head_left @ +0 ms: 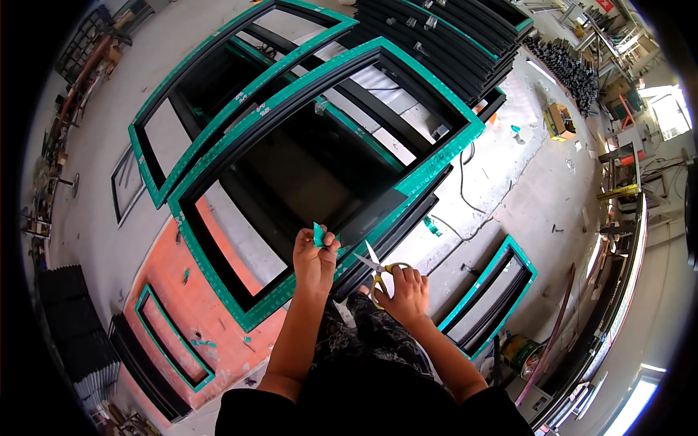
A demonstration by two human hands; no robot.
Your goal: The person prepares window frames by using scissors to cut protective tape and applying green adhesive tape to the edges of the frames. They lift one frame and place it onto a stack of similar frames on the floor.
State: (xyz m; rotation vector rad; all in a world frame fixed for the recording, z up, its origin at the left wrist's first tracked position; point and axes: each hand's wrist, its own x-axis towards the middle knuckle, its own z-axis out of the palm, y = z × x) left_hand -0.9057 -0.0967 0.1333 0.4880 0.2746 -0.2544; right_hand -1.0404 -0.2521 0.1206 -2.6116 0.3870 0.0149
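Note:
My left hand (315, 263) pinches a small strip of green film (318, 234) over the near side of a large black window frame (429, 171). Green film covers most of the frame's face, but a stretch beside my left hand shows bare dark surface. My right hand (408, 296) grips scissors (379, 269) with yellow handles, fingers through the loops. Their blades are spread and point toward my left hand, just right of it. Whether the blades touch the film cannot be made out.
Another green-edged frame (163, 163) lies behind. Black profiles (451, 51) are stacked at the far right. Smaller frames lie on the orange board (240, 349) at left and on the floor at right (494, 298). A cardboard box (560, 121), a cable (465, 189) and film scraps are on the floor.

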